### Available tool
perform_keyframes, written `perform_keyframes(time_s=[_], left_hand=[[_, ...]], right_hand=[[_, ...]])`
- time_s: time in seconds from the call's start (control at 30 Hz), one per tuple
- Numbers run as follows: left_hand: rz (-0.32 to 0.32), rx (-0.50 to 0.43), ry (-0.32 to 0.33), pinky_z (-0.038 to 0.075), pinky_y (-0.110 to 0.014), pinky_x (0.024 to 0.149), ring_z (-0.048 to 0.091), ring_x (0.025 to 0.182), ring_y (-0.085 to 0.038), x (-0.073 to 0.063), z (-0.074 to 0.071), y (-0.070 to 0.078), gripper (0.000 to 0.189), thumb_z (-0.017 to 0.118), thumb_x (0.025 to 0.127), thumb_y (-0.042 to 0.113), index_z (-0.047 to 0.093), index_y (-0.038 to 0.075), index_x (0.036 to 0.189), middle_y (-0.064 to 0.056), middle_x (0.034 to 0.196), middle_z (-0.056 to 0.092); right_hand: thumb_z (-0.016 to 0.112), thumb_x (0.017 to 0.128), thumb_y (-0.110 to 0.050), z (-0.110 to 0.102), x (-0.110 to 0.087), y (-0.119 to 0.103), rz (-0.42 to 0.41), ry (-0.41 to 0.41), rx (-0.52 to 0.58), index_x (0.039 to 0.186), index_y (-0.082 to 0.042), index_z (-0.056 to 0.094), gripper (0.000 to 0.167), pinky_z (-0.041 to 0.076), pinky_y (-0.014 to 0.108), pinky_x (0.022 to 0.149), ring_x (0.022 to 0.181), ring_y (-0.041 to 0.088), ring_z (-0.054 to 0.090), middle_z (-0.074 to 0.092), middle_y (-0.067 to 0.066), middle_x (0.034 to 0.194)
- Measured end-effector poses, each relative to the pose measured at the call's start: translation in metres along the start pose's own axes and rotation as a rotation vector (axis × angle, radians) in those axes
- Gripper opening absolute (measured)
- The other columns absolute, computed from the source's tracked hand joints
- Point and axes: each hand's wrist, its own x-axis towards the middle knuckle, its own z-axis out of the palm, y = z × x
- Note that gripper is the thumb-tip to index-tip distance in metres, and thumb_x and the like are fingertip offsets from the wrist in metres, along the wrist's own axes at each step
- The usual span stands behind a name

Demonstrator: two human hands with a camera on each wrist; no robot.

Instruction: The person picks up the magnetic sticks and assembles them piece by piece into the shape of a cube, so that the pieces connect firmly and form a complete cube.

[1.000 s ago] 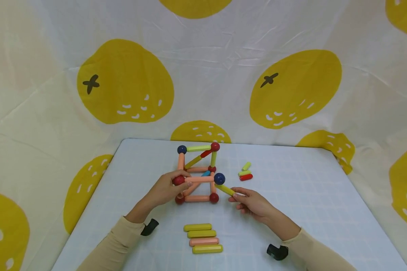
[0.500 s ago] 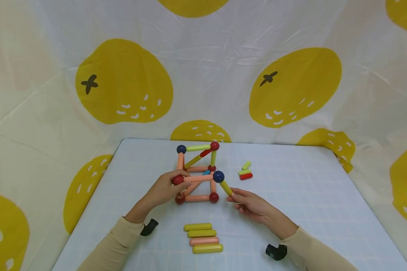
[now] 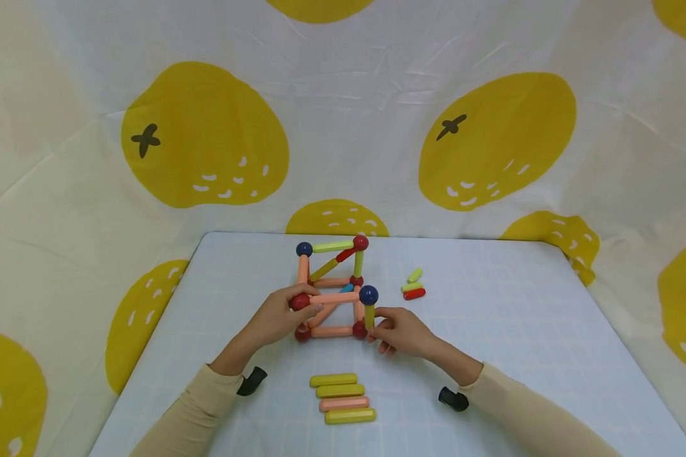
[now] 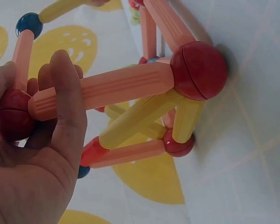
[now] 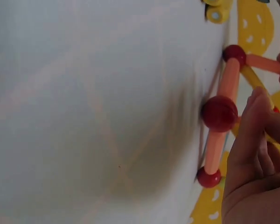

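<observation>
A ball-and-stick frame of pink, yellow and light green building sticks stands on the table. My left hand grips the red ball at its upper front-left corner, fingers around the ball and the end of an upright pink stick. From that ball a pink stick runs across to a dark blue ball. My right hand pinches the lower part of a yellow building stick hanging nearly upright under the blue ball. Its lower end is beside the lower red ball; fingers hide whether they touch.
Several loose sticks, yellow ones and one pink stick, lie in a row in front of the frame. Short light green and red sticks lie to its right. A fruit-print cloth hangs behind the table.
My right hand has moved left and swung the yellow building stick from slanting outward to nearly upright under the blue ball. The left hand keeps its grip on the red ball.
</observation>
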Motion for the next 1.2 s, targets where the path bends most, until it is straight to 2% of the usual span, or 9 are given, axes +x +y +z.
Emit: perform_keyframes(time_s=[0.07,0.17,0.3,0.5,0.63,0.77,0.97,1.13,1.2], left_hand=[[0.011,-0.008,-0.003,0.050,-0.027,0.059,0.067,0.070,-0.028,0.001,0.001,-0.001,0.029,0.073,0.096,0.030,0.066,0.016,0.121,-0.021,0.088,0.069],[0.018,-0.011,-0.007,0.052,-0.028,0.060,0.067,0.070,-0.026,0.002,0.003,-0.002,0.030,0.073,0.096,0.032,0.067,0.017,0.121,-0.015,0.088,0.067],[0.019,-0.001,-0.003,0.052,-0.029,0.061,0.066,0.070,-0.022,0.004,0.004,-0.001,0.028,0.073,0.095,0.033,0.068,0.018,0.119,-0.007,0.089,0.065],[0.063,0.057,-0.007,0.041,-0.024,0.052,0.051,0.059,-0.014,0.006,0.002,0.002,0.026,0.072,0.096,0.035,0.068,0.021,0.118,-0.004,0.089,0.064],[0.079,0.073,-0.017,0.039,-0.022,0.051,0.050,0.056,-0.011,0.008,-0.001,0.003,0.027,0.071,0.096,0.037,0.067,0.022,0.119,-0.002,0.086,0.064],[0.092,0.080,-0.017,0.038,-0.022,0.050,0.049,0.055,-0.012,0.011,-0.003,0.004,0.024,0.070,0.097,0.032,0.067,0.021,0.119,-0.003,0.086,0.062],[0.107,0.073,-0.007,0.038,-0.023,0.052,0.047,0.055,-0.013,0.025,-0.005,0.001,0.027,0.068,0.099,0.027,0.065,0.021,0.125,-0.005,0.088,0.063],[0.104,0.061,0.014,0.043,-0.026,0.057,0.050,0.060,-0.017,0.042,-0.004,0.001,0.037,0.067,0.098,0.022,0.058,0.017,0.134,-0.009,0.110,0.066],[0.102,0.052,0.026,0.044,-0.027,0.059,0.052,0.062,-0.018,0.048,-0.004,0.000,0.042,0.067,0.099,0.025,0.056,0.015,0.138,-0.009,0.113,0.065]], right_hand=[[0.069,0.098,-0.024,0.003,0.004,-0.004,-0.042,0.021,-0.090,0.127,-0.011,0.065,0.032,0.057,0.032,0.056,0.059,0.019,0.068,0.076,0.010,0.087],[0.070,0.097,-0.024,0.006,0.008,-0.008,-0.050,0.058,-0.166,0.118,-0.016,0.069,0.023,0.055,0.032,0.053,0.055,0.017,0.066,0.074,0.009,0.082],[0.071,0.096,-0.023,0.009,0.011,-0.011,-0.027,0.088,-0.199,0.116,-0.016,0.069,0.021,0.054,0.031,0.052,0.053,0.015,0.064,0.072,0.006,0.080],[0.069,0.097,-0.022,0.013,0.015,-0.012,-0.009,0.082,-0.235,0.115,-0.014,0.068,0.020,0.051,0.028,0.052,0.053,0.014,0.063,0.071,0.004,0.078],[0.070,0.096,-0.021,0.015,0.017,-0.011,-0.021,0.079,-0.265,0.113,-0.011,0.067,0.019,0.050,0.027,0.052,0.053,0.013,0.062,0.069,0.001,0.075],[0.072,0.096,-0.022,0.015,0.020,-0.011,-0.037,0.082,-0.313,0.109,-0.011,0.067,0.018,0.049,0.027,0.052,0.052,0.012,0.061,0.066,-0.002,0.070],[0.072,0.096,-0.024,0.006,0.032,-0.013,-0.023,0.122,-0.391,0.106,-0.012,0.066,0.016,0.049,0.027,0.051,0.052,0.012,0.060,0.064,-0.004,0.065],[0.072,0.096,-0.026,-0.007,0.051,-0.013,0.005,0.155,-0.425,0.109,-0.012,0.066,0.020,0.047,0.026,0.053,0.053,0.013,0.060,0.065,-0.003,0.065],[0.071,0.097,-0.027,-0.012,0.058,-0.011,0.017,0.165,-0.417,0.114,-0.012,0.065,0.023,0.046,0.026,0.054,0.054,0.014,0.061,0.067,-0.002,0.066]])
